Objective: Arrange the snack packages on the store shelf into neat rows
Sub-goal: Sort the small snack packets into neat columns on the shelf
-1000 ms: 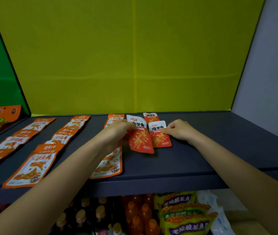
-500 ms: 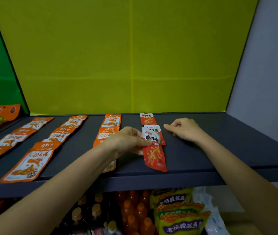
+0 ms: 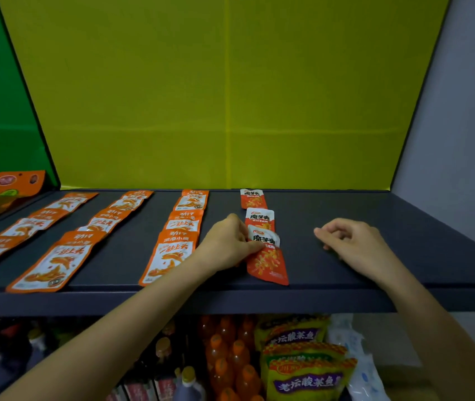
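Note:
On the dark shelf [image 3: 346, 296] lie rows of flat orange-and-white snack packets. Right of them runs a row of three red-and-white packets: the back one [image 3: 253, 198], the middle one [image 3: 260, 219] and the front one [image 3: 266, 260]. My left hand [image 3: 226, 244] pinches the front red packet at its left edge, near its white top. My right hand [image 3: 352, 240] rests on the bare shelf to the right of that row, fingers loosely curled, holding nothing.
Three rows of orange packets [image 3: 169, 256], [image 3: 54, 263], [image 3: 25, 227] fill the shelf's left part. An orange box [image 3: 13, 186] stands at the back left. A yellow back panel and a grey right wall enclose the shelf. Below are bottles [image 3: 222, 363] and green noodle bags [image 3: 305, 374].
The red packets went from overlapping side by side to one straight row. My left hand drew the front packet toward the shelf's edge. My right hand let go and moved right.

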Demonstrator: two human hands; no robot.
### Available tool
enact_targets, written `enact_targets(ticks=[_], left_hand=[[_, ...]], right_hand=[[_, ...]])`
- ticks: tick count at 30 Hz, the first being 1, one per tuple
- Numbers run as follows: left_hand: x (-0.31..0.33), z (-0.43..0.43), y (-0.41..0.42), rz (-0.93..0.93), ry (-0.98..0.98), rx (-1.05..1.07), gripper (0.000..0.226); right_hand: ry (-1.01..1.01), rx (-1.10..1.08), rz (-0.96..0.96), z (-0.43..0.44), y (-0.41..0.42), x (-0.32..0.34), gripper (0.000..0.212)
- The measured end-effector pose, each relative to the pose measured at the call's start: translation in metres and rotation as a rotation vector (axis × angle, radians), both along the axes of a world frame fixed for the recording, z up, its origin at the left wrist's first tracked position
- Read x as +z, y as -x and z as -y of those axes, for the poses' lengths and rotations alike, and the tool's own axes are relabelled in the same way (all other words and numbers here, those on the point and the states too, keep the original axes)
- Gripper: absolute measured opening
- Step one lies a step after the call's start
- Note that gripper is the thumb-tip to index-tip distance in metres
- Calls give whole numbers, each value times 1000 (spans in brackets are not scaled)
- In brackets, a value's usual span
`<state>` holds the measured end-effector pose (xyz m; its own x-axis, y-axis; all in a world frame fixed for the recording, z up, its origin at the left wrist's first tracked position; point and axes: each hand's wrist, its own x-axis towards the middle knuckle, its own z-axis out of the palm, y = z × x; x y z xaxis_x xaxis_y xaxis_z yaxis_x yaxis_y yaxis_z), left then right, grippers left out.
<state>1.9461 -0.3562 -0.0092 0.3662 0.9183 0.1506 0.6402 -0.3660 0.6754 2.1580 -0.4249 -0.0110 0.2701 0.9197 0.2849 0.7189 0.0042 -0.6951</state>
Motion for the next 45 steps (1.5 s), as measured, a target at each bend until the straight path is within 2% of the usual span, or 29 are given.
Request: enact_targets(ticks=[5,10,13,17,23,27,33,40,43,45], left_hand=[[1,6,-4,-162,-144,26,44],[3,27,16,-201,-455,115,30],[3,49,51,-177,-608,193,24],[1,84,118,-284,-663,313,18],[-29,149,234,-417,-436,722,16],[-62,206,309,-410,-207,1005,16],[-111,313,385,-468,17,1382,24],[-180,402,460,-338,426,1621,16],[-198,422,505,-176,522,1692,13],[-201,426,532,-127,499,1759,11]], right_hand=[[1,-28,77,5,0,-5,20],[-83,-23,167,16,16,-1,13],[-176,55,180,24,45,6,10],[-274,242,163,29,100,11,8],[-307,650,185,20,207,-11,7],[-241,901,220,16,284,-46,8],[-112,1186,244,34,411,-103,16],[70,1349,314,62,549,-172,12],[124,1381,324,64,605,-192,14],[139,1364,327,63,634,-196,15]])
